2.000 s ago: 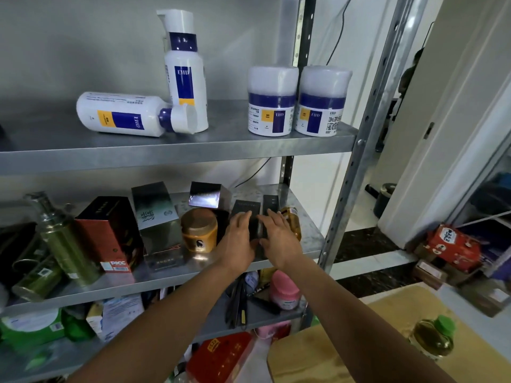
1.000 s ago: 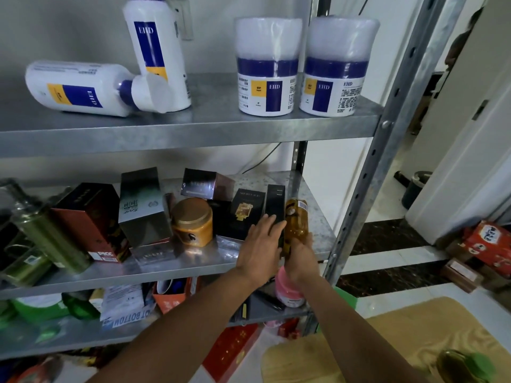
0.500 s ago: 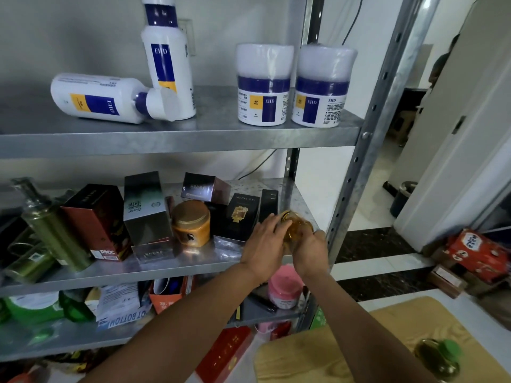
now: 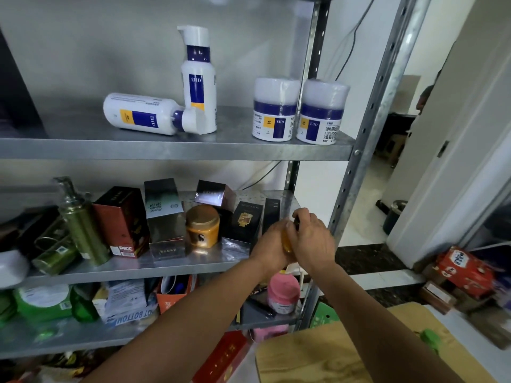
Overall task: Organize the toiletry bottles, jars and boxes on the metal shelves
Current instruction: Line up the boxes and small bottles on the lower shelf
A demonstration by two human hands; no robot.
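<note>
Shelving of grey metal fills the view, and the person's two hands meet at the right end of the middle shelf (image 4: 166, 268). The left hand (image 4: 272, 246) curls its fingers round the body of a small amber bottle (image 4: 286, 240), while the right hand (image 4: 313, 240) wraps over the bottle's upper part, its fingers bent round the dark cap (image 4: 296, 217). The bottle stands roughly upright between the palms, just to the right of a narrow black box (image 4: 272, 214); whether its base touches the shelf cannot be told, since the hands hide it. Left of the narrow box stand a black box with a gold emblem (image 4: 246, 219), a gold-lidded jar (image 4: 203, 226), a tilted small dark box (image 4: 214, 193) behind the jar, a grey-green box (image 4: 163, 205), a red-brown box (image 4: 121, 219) and a green pump bottle (image 4: 81, 225). On the upper shelf (image 4: 177, 152) a white bottle (image 4: 141, 114) lies on its side with its cap against an upright white pump bottle (image 4: 197, 87), and two white jars (image 4: 273, 111) (image 4: 320, 114) stand side by side near the right post. A pink bottle (image 4: 283, 293) sits on the lower shelf below the hands, and a wooden counter (image 4: 318, 360) lies under the right forearm.
</note>
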